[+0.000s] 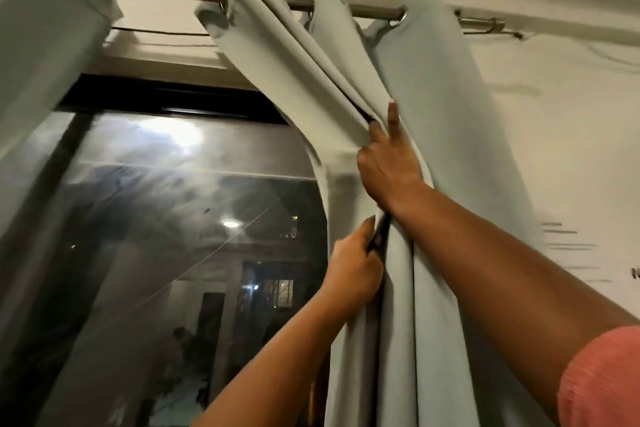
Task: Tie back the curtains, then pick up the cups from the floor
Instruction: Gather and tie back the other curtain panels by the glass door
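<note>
Gripping gathered curtain [408,288] folds, right hand [388,163] raised, forefinger straight, left hand [353,270] clutching below

Both arms reach upward and forward, bare to the forearm; a pink sleeve [602,381] covers the right upper arm. Right hand [388,166] is uppermost, back toward the camera, fingers [375,135] curled in a grip, one finger extended straight up. Left hand [353,267] sits just below it, fingers curled in a pinching grip, thumb pointing upward.
</note>
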